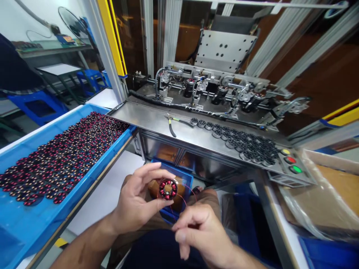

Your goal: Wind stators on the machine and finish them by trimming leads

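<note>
Between the thumb and fingers of my left hand (140, 196) is a small ring-shaped motor stator (168, 189), black with red wire windings around an open centre. Thin red wires (185, 201) trail from it toward the right. Just below and to the right, my right hand (200, 228) is closed, thumb against fingers, close to the wire ends. Whether a wire is pinched in those fingers is too small to make out. Both hands are over my lap, in front of the metal bench edge.
A blue tray (70, 157) full of wound stators stands at left. On the steel bench (146, 116) lie green-handled pliers (175, 121) and many black cores (246, 144). Behind is a winding machine (207, 87); a button box (291, 162) and plastic-lined carton (322, 194) are at right. A person (17, 71) is far left.
</note>
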Motion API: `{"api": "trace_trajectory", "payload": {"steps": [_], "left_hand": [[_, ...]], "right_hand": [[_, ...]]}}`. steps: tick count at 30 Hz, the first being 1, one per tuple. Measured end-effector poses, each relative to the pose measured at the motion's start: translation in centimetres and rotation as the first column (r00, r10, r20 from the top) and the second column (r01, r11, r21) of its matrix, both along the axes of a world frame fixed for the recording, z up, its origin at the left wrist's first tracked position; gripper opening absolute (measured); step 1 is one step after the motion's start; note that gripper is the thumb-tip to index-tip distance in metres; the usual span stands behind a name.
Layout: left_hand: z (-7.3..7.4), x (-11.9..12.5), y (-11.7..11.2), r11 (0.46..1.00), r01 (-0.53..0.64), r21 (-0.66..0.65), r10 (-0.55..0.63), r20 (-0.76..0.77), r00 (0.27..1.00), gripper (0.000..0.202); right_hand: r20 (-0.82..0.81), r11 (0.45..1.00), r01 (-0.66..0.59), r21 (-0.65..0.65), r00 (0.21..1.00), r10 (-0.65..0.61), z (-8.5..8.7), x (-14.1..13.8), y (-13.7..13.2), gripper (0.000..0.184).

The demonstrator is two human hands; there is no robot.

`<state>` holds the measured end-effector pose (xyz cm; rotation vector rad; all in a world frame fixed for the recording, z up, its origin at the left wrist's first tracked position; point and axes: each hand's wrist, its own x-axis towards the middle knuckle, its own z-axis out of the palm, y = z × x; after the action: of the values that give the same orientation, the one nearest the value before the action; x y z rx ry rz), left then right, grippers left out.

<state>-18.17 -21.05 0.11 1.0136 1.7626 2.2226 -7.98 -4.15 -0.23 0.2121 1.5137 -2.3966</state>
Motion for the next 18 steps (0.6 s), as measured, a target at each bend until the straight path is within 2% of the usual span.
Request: {"api": "trace_trajectory", "payload": {"steps": [4,7,11,14,18], "left_hand": [[-0.1,0.4,-0.5,0.977,0.204,-0.056,-0.199,0.077,0.977,0.072],[-0.4,0.8,-0.1,0.958,0.273,-0.093,-0.264,0.095,0.96,0.068],[-0.7,1.2,0.9,0.981,0.193,0.003,-0.192,0.124,0.973,0.078],[-0.5,1.1,1.4,0.989,0.129,0.078,-0.141,0.166,0.976,0.075],[0.0,0.8,1.2,0.985,0.133,0.114,-0.152,0.176,0.973,0.07]], "right_hand": [[-0.173,0.989,0.098,0.11,0.982,-0.078,1.9,-1.1,2.2,0.037],[-0.136,0.97,0.105,0.218,0.988,-0.077,3.4,-1.9,2.3,0.036],[-0.105,0.958,0.096,0.271,0.992,-0.07,3.8,-2.2,1.4,0.037],[-0.185,0.957,0.101,0.272,0.982,-0.051,2.8,-1.8,1.2,0.035],[-0.244,0.934,0.055,0.353,0.969,0.036,1.3,-1.0,1.6,0.035]]}}
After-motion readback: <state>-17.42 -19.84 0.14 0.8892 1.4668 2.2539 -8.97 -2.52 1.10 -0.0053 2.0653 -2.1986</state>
